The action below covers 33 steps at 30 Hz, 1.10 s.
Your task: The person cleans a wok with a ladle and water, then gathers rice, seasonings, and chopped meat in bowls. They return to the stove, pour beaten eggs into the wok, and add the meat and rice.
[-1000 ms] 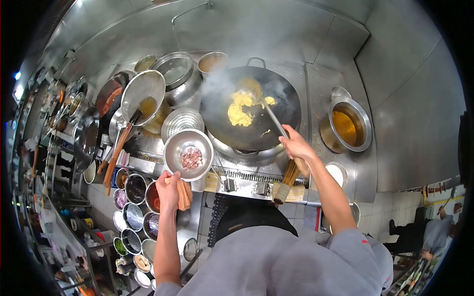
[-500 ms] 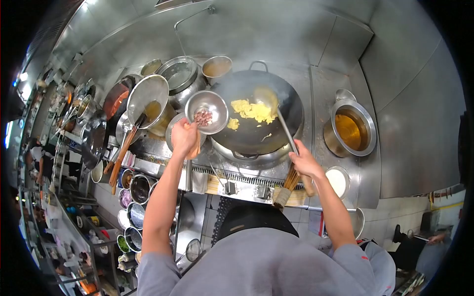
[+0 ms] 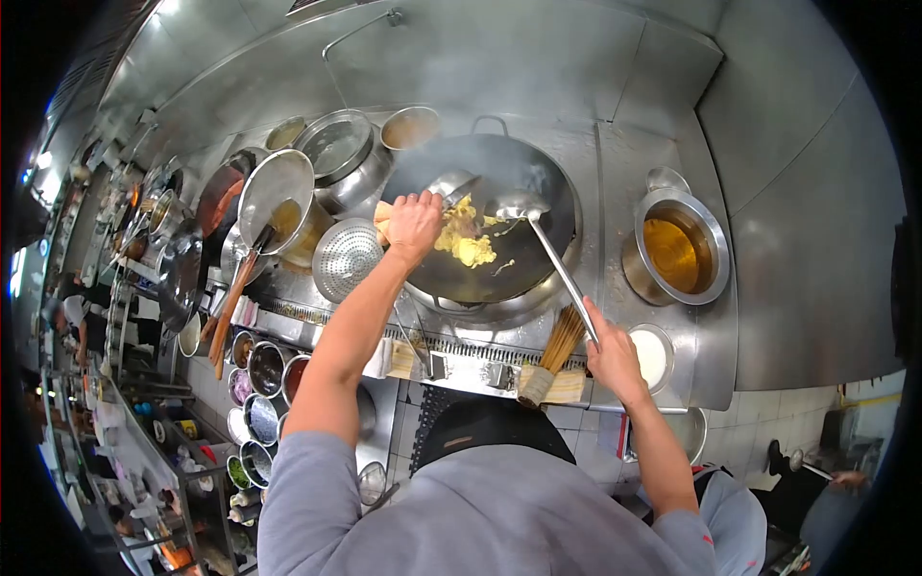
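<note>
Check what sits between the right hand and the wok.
Head view: the ladle, held by the right hand, spans the gap to the wok; a bamboo brush lies beside its handle.

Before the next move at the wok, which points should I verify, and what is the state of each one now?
1. Left hand grips the small metal bowl: ok, it is tipped over the wok.
2. Bowl emptied: cannot tell, its inside faces away.
3. Right hand holds the ladle by the handle end: ok, its head is inside the wok.
4. Egg inside the wok: ok, none seen on the rim.
5. Oil pot apart from the ladle: ok.
</note>
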{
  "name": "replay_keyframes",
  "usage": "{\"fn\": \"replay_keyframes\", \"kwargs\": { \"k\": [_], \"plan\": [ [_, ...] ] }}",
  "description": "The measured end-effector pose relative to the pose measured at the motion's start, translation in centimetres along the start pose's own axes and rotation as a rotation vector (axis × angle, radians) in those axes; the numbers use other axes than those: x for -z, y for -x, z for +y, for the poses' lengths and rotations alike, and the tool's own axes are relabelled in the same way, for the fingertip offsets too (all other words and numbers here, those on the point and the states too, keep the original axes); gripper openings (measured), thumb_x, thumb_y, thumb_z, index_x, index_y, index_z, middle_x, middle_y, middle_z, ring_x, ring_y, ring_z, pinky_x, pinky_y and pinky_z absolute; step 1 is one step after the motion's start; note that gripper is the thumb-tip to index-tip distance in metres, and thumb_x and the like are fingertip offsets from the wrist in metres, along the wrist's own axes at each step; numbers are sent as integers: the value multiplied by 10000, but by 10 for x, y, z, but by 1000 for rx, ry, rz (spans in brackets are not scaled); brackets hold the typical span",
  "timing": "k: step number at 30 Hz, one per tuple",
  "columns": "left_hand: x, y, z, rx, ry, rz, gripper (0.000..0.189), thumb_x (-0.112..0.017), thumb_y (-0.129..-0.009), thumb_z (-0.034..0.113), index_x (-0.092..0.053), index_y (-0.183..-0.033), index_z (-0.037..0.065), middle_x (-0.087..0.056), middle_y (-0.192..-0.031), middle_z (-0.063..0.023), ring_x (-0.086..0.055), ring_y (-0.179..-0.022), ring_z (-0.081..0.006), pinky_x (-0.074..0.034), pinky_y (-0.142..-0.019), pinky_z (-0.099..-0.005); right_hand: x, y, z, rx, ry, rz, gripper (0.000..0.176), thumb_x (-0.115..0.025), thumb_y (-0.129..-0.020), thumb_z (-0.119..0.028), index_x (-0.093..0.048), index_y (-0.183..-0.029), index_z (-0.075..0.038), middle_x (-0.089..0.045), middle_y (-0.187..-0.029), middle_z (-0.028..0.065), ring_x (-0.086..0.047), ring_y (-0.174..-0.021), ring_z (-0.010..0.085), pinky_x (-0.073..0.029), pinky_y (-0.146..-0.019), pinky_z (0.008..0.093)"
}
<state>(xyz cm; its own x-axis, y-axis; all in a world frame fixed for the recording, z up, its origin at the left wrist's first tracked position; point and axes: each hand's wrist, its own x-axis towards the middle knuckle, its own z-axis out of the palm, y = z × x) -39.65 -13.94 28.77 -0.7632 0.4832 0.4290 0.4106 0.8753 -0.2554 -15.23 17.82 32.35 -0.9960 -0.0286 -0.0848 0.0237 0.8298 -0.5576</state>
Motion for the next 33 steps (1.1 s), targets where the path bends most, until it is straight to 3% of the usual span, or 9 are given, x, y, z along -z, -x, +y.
{"fn": "replay_keyframes", "kwargs": {
  "k": [14,16,18,22,25,28,30,31,33],
  "plan": [
    [22,16,2,1,137,-14,96,-594,-773,161,-576,-835,90,-608,-804,-83,-625,-771,-247,-446,-707,-386,14,-18,-9,183,-2,9,753,-556,-763,62,-333,-1448,-158,-600,-859,244,-590,-747,420,-470,-688,476],
    [42,20,-1,271,272,-3,163,-618,-770,197,-601,-839,51,-640,-816,-131,-638,-793,-305,-467,-738,-423,13,-22,-5,284,-103,34,731,-560,-789,54,-331,-1449,-160,-604,-819,208,-605,-666,370,-482,-609,444],
    [62,32,-2,962,644,-72,232,-614,-762,224,-623,-867,18,-651,-808,-202,-639,-823,-366,-475,-754,-463,34,-21,-17,-283,-710,-409,645,-529,-870,-4,-297,-1459,-131,-537,-720,92,-517,-501,172,-412,-436,336],
    [41,99,-18,1191,848,97,249,-627,-747,236,-624,-818,-3,-628,-740,-227,-636,-724,-335,-476,-716,-444,43,-35,0,-506,-1188,-625,613,-550,-895,-49,-299,-1449,-127,-437,-687,-9,-385,-467,51,-297,-390,224],
    [77,156,6,1260,1184,222,142,-616,-791,130,-628,-781,-10,-625,-703,-94,-550,-641,-130,-457,-601,-310,26,-55,-2,-335,-884,-604,601,-538,-898,-50,-298,-1447,-88,-485,-750,23,-438,-489,72,-336,-409,242],
    [139,218,50,1407,1171,292,170,-621,-822,90,-660,-939,-27,-653,-805,-58,-576,-709,-116,-467,-647,-268,-17,-79,38,153,-383,-294,606,-535,-900,-56,-285,-1452,-62,-591,-885,105,-519,-536,140,-442,-521,288],
    [178,260,86,1474,1146,333,163,-620,-846,106,-636,-952,-16,-632,-833,-36,-571,-739,-100,-463,-661,-258,-2,-85,25,61,-293,-181,621,-536,-896,-79,-277,-1460,-77,-525,-1320,235,-521,-1214,345,-381,-1014,376],
    [191,286,104,1529,1139,320,157,-619,-847,103,-631,-953,-12,-623,-833,-27,-561,-744,-93,-454,-674,-249,-20,-93,46,170,-168,-63,607,-537,-903,-84,-289,-1456,-99,-633,-1093,196,-657,-902,309,-516,-780,398],
    [206,345,140,1629,1116,326,155,-625,-849,106,-623,-966,5,-613,-826,-23,-553,-719,-87,-452,-640,-246,-6,-94,26,-22,-398,-254,605,-537,-906,-83,-284,-1456,-109,-605,-958,147,-610,-728,243,-492,-627,364]
  ]
}}
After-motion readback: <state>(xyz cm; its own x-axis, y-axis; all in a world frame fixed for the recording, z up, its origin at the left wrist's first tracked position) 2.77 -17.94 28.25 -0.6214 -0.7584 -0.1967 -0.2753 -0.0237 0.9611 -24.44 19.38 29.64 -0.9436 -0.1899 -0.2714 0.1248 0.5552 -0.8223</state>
